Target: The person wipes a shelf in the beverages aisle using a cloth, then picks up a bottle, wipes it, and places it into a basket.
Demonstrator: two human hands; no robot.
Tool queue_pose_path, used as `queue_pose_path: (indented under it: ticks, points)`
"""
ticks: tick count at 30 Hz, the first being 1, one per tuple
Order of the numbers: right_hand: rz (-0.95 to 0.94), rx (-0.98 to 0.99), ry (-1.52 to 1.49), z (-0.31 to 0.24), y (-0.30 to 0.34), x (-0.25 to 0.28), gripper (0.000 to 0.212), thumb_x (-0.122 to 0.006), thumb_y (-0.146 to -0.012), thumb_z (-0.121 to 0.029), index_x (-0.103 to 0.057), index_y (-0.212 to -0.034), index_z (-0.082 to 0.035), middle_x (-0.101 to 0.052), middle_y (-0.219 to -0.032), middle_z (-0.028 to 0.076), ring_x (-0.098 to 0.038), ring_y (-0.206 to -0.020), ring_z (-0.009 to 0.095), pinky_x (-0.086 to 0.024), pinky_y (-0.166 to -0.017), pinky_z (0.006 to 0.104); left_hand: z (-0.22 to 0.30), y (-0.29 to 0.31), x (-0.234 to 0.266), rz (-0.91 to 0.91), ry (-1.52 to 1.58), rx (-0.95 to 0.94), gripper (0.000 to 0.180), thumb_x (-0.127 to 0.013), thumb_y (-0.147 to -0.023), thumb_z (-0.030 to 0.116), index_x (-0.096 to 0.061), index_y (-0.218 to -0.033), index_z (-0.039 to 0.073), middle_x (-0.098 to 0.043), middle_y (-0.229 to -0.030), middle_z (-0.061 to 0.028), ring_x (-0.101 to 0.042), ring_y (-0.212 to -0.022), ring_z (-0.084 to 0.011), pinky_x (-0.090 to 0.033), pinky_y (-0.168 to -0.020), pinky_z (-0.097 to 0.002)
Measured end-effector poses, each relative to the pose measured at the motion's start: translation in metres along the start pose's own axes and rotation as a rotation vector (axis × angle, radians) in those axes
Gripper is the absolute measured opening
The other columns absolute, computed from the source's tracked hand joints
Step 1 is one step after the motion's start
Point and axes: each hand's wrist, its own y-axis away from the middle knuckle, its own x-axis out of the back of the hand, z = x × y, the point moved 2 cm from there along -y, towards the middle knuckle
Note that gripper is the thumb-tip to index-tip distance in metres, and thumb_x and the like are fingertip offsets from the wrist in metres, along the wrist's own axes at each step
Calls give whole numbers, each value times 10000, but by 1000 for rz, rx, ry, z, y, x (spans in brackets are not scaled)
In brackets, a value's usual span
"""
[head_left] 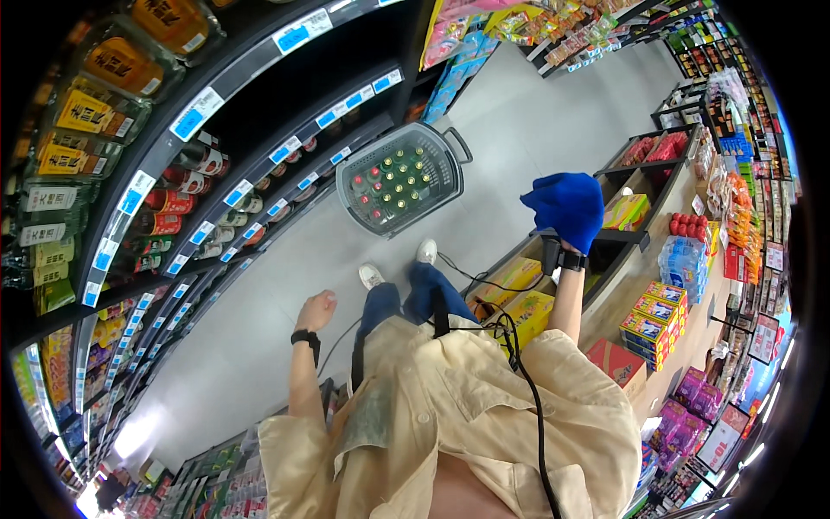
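Observation:
A blue cloth (566, 208) hangs over my right hand, which is hidden beneath it. My right forearm (566, 303) reaches out over the low shelf unit on the right, with a black band at the wrist. The fingers appear wrapped in the cloth. My left hand (318, 308) hangs at my left side above the floor, fingers curled in, nothing visible in it. Ahead of my feet, a grey plastic basket (354, 203) stands on the floor. Inside are several green bottles (399, 177) with gold or red caps.
Tall shelves (147, 186) of bottles with price tags line the left. To the right, a wooden-topped display (666, 233) carries packaged goods, with yellow boxes (529, 313) lower down. Black cables (534, 406) run down my front. Grey floor (536, 112) extends ahead past the basket.

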Motion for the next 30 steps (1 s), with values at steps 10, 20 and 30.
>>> queue_pose_path:
  ticks: [10,20,30]
  points:
    - [13,-4,-61,-8,-4,15,612,-552,-1016,-490,-492,-1424,-37,-593,-1380,157,-598,-1196,301,-504,-1012,451,-50,1,-26,82,209,91,302,-650,-950,195,-662,-1233,90,-752,-1018,-149,-735,-891,-252,-575,-828,-360]
    - [69,83,48,45,-45,84,661,-481,-1026,-576,-503,-1431,-54,-595,-1370,156,-591,-1198,306,-510,-1007,465,-28,-121,-49,44,116,36,243,-614,-940,203,-693,-1151,112,-742,-983,-145,-720,-911,-316,-570,-828,-414]
    - [-83,367,418,201,-96,200,584,-483,-1053,-494,-460,-1470,-86,-549,-1425,135,-549,-1260,295,-462,-1061,464,-3,-319,-63,192,-109,-513,224,-634,-896,89,-683,-1113,60,-692,-1127,-149,-630,-1071,-370,-518,-949,-445]
